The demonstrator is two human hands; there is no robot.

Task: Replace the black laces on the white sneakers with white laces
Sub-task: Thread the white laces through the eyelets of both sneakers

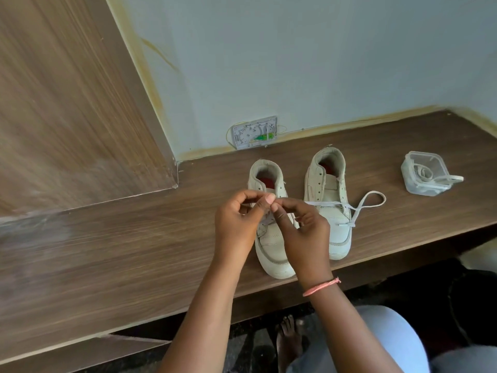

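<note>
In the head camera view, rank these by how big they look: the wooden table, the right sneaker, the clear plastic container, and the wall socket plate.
1. wooden table, by far the largest.
2. right sneaker.
3 and 4. clear plastic container and wall socket plate look about alike, so I won't rank them.

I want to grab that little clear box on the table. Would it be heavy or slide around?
Probably light: the clear box looks like thin plastic and seems to hold only a coiled white lace. It would likely slide easily on the smooth wooden table. The lace end hanging over its rim would probably flop and trail.
</note>
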